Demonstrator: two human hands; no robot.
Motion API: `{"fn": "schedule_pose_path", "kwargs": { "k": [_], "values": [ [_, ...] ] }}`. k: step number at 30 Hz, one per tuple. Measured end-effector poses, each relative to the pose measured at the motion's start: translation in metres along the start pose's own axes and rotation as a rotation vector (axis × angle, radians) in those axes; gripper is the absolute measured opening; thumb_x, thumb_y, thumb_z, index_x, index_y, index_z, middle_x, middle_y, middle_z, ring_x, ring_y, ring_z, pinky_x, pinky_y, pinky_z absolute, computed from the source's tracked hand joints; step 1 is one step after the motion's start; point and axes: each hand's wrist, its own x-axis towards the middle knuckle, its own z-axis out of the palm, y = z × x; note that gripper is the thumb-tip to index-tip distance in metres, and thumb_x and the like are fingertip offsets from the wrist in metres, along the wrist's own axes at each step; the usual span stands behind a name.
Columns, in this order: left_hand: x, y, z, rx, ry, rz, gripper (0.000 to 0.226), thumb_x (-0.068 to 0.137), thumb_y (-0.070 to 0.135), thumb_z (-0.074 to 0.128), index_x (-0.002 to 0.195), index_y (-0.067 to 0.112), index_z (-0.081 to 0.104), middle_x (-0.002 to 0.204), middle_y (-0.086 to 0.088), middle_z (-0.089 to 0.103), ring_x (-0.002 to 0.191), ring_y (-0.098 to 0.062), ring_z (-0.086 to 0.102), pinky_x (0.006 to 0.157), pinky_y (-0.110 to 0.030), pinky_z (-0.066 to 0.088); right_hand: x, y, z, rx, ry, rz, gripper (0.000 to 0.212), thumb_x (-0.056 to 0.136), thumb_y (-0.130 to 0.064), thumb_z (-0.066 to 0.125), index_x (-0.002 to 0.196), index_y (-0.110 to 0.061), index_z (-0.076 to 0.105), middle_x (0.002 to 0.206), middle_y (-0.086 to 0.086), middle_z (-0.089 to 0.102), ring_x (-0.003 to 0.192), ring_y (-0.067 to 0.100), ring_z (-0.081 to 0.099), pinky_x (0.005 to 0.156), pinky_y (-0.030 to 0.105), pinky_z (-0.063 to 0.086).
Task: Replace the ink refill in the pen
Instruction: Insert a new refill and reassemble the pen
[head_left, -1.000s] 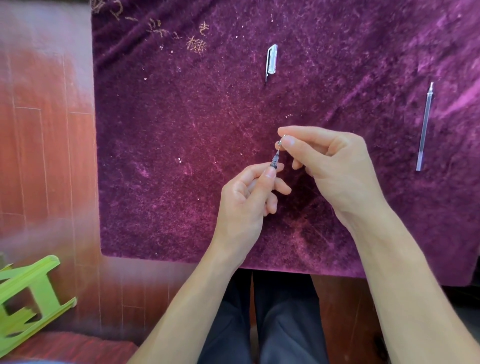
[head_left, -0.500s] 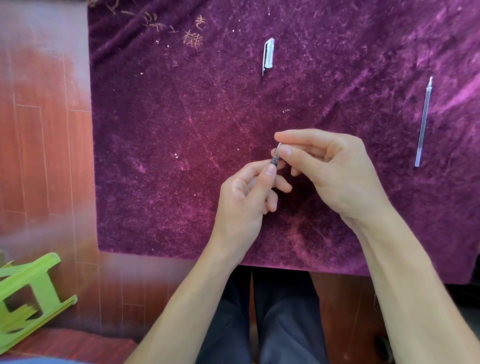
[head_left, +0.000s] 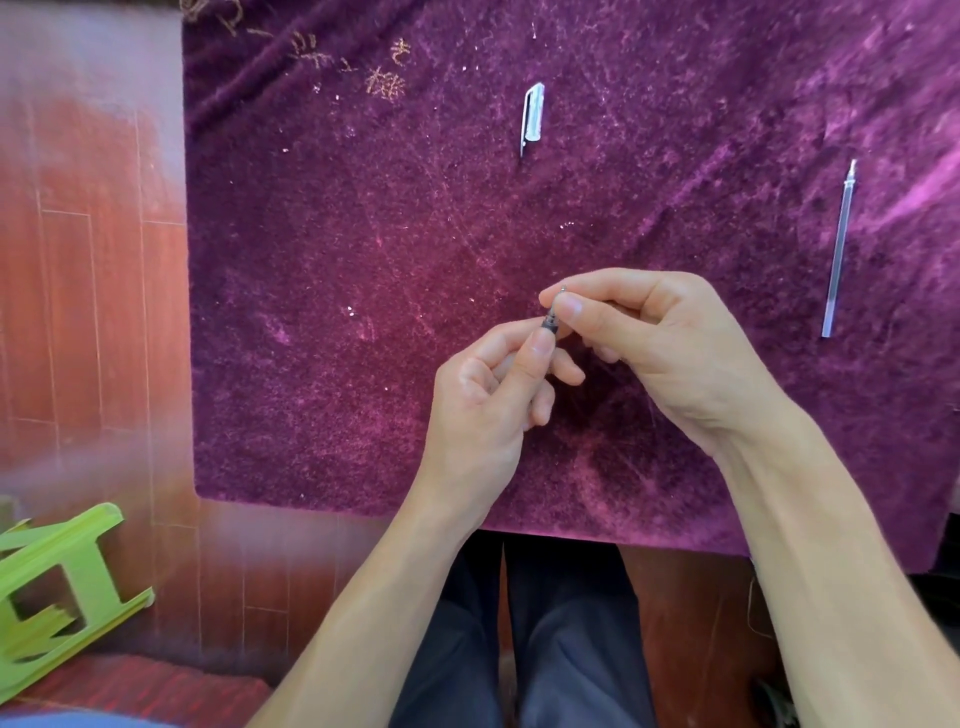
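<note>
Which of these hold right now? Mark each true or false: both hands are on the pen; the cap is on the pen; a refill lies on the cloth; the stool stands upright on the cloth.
1. Both hands grip the pen. True: left hand and right hand pinch it.
2. The pen cap is fitted on the pen. False: the pen cap lies alone on the purple cloth.
3. An ink refill lies on the cloth, beyond the right hand. True.
4. A green stool stands upright on the cloth. False: the green stool lies tipped on the floor.

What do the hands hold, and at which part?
The pen: left hand grips its barrel, right hand pinches its tip end.
</note>
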Motion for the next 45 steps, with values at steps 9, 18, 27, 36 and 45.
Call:
{"fn": "schedule_pose_path", "kwargs": {
  "k": [9,18,27,36,45],
  "values": [
    [0.0,0.001,0.008,0.031,0.053,0.046,0.027,0.107,0.018,0.049,0.109,0.007,0.074,0.076,0.006,0.074,0.051,0.0,0.053,0.053,-0.011,0.044,-0.004,-0.003,0.013,0.067,0.074,0.026,0.012,0.099,-0.026,0.074,0.107,-0.02,0.082,0.077,-0.011,0.074,0.062,-0.005,0.062,0.068,0.01,0.051],
    [-0.002,0.002,0.01,-0.008,0.041,0.042,0.025,0.106,0.014,0.052,0.11,0.0,0.072,0.075,0.006,0.072,0.051,-0.002,0.052,0.051,-0.011,0.043,-0.007,-0.004,0.016,0.113,0.069,0.007,0.011,0.101,-0.016,0.073,0.099,-0.013,0.083,0.071,0.002,0.068,0.057,-0.003,0.059,0.063,0.01,0.051],
    [-0.002,0.001,0.011,0.01,-0.014,0.05,0.03,0.108,0.017,0.045,0.108,0.005,0.072,0.079,0.008,0.074,0.05,0.0,0.051,0.049,-0.013,0.041,-0.008,-0.002,0.013,0.084,0.056,0.003,0.017,0.099,-0.025,0.071,0.113,-0.021,0.081,0.064,-0.018,0.067,0.057,-0.005,0.058,0.07,0.011,0.053],
    [-0.001,-0.001,0.008,-0.006,-0.01,0.035,0.026,0.107,0.014,0.05,0.113,-0.001,0.07,0.08,0.004,0.073,0.052,-0.003,0.053,0.051,-0.013,0.043,-0.008,-0.001,0.017,0.121,0.103,0.004,0.007,0.096,-0.022,0.078,0.097,-0.018,0.084,0.07,0.002,0.067,0.056,-0.003,0.059,0.065,0.011,0.051],
    [0.001,0.001,0.003,0.006,0.015,0.024,0.024,0.105,0.015,0.054,0.117,0.002,0.07,0.079,0.003,0.073,0.05,-0.005,0.05,0.051,-0.016,0.042,-0.003,0.0,0.012,0.103,0.087,0.011,0.019,0.093,-0.028,0.074,0.103,-0.014,0.083,0.077,-0.012,0.075,0.067,-0.005,0.064,0.071,0.012,0.051]
  ]
}}
